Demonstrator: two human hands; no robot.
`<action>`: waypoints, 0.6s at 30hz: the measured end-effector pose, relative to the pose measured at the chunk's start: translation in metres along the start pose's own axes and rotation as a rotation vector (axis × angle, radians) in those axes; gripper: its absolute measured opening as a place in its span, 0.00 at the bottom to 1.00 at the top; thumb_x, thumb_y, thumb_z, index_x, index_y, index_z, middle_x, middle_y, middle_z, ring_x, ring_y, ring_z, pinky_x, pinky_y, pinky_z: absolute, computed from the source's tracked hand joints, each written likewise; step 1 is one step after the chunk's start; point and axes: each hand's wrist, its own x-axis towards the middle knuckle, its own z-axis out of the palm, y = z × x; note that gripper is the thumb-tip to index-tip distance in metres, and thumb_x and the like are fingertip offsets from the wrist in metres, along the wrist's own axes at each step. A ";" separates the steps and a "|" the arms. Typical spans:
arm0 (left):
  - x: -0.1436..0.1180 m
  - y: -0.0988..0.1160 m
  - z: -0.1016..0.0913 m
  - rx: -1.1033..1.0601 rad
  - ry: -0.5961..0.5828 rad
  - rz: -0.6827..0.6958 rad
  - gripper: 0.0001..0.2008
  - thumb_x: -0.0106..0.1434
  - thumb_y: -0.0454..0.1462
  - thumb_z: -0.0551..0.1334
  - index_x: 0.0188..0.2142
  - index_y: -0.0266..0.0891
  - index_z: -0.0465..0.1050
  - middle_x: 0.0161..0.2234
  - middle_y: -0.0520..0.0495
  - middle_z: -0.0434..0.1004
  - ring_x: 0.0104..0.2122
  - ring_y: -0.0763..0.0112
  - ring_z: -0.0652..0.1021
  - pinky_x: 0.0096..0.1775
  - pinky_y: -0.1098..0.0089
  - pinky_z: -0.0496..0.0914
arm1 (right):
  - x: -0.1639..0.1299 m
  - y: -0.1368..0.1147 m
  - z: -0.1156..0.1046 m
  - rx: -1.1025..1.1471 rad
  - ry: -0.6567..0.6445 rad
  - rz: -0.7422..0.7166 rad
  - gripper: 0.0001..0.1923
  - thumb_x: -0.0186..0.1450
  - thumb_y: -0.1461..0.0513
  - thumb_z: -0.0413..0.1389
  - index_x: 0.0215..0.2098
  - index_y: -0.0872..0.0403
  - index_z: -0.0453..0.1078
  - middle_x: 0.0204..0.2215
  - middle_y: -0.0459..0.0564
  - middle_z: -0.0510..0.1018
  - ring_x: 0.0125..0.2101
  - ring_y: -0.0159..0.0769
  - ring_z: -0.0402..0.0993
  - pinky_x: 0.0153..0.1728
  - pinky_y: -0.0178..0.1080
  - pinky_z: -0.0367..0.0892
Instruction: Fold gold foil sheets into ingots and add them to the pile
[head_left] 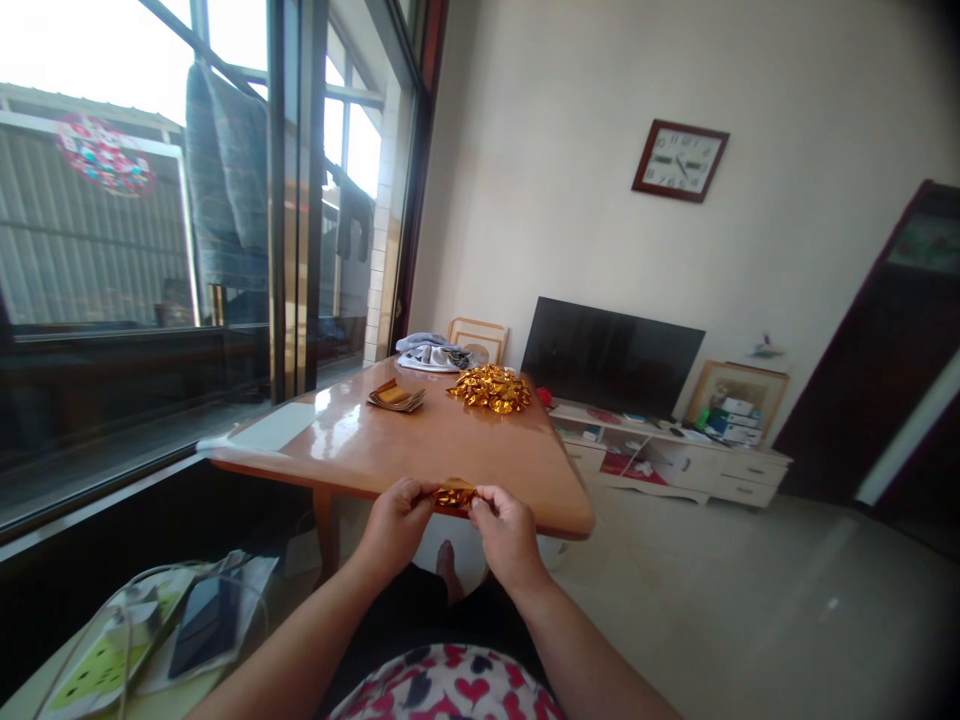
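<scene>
Two hands, one gold foil piece [455, 494]
We pinch it with left hand [395, 520] and right hand [507, 528] closed at the bench [390, 450] edge; creases likely want firm, even pressing.

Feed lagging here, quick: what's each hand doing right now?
Left hand: closed, pinching the gold foil piece.
Right hand: closed, pinching its other end.

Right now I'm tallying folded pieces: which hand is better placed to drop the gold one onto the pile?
Probably the right hand: it pinches the gold piece with the left hand and sits nearer the pile, far right on the table.
</scene>
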 end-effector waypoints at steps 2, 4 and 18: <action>0.001 0.000 0.001 -0.031 0.005 -0.043 0.11 0.57 0.39 0.66 0.37 0.40 0.84 0.38 0.43 0.86 0.41 0.55 0.82 0.47 0.61 0.72 | 0.000 0.000 0.000 0.018 -0.010 0.029 0.13 0.64 0.56 0.57 0.40 0.52 0.81 0.31 0.49 0.84 0.34 0.42 0.80 0.37 0.39 0.73; 0.001 -0.001 0.001 -0.054 0.006 -0.074 0.12 0.56 0.40 0.66 0.38 0.38 0.84 0.37 0.43 0.86 0.40 0.55 0.82 0.46 0.61 0.72 | 0.000 -0.001 0.001 0.049 -0.019 0.092 0.13 0.63 0.55 0.58 0.38 0.53 0.80 0.29 0.49 0.84 0.31 0.42 0.79 0.34 0.39 0.72; -0.003 0.005 -0.002 -0.384 -0.113 -0.207 0.20 0.64 0.54 0.65 0.38 0.38 0.80 0.38 0.43 0.82 0.40 0.61 0.79 0.46 0.65 0.71 | -0.006 -0.016 0.003 0.272 -0.125 0.380 0.19 0.62 0.48 0.59 0.29 0.56 0.73 0.25 0.52 0.81 0.21 0.31 0.71 0.23 0.33 0.68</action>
